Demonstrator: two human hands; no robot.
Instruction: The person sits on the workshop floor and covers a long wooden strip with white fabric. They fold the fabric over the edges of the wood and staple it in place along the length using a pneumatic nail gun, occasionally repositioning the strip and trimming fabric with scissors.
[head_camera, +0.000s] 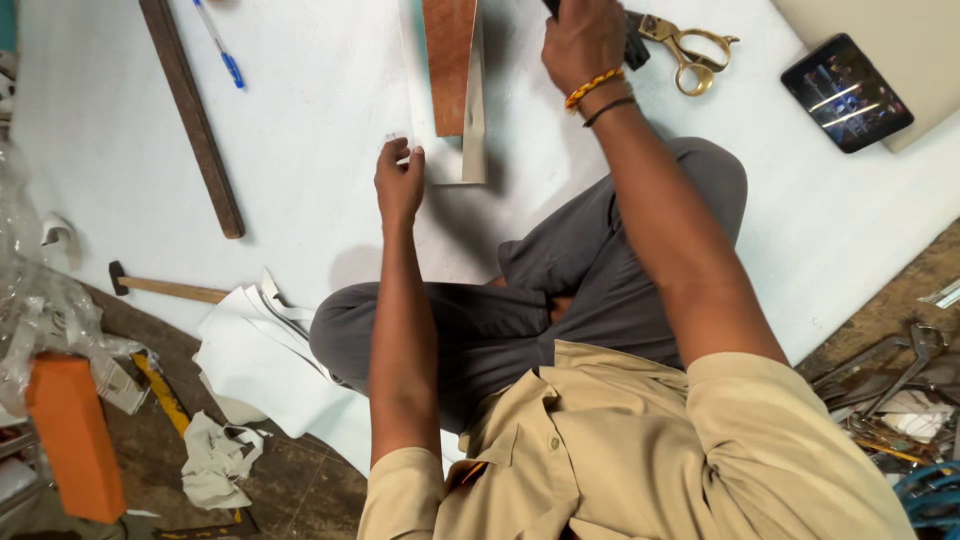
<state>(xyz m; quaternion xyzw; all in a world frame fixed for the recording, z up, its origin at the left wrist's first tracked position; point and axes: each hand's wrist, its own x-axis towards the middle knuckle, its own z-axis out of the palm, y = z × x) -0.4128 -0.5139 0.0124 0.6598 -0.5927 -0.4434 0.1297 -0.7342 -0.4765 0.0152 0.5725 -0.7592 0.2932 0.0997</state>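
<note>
I sit cross-legged on a white sheet spread on the floor. My left hand rests on the sheet with fingers curled, its tips touching the lower left corner of a pale strip. A brown leather-like strip lies over that pale piece. My right hand, with an orange cord and a black band at the wrist, is closed around a dark tool at the top edge; the tool's working end is hidden.
Brass-handled scissors lie right of the dark tool. A phone sits top right. A long wooden strip, a blue pen, a hammer, white paper cut-outs, an orange block and metal tools surround me.
</note>
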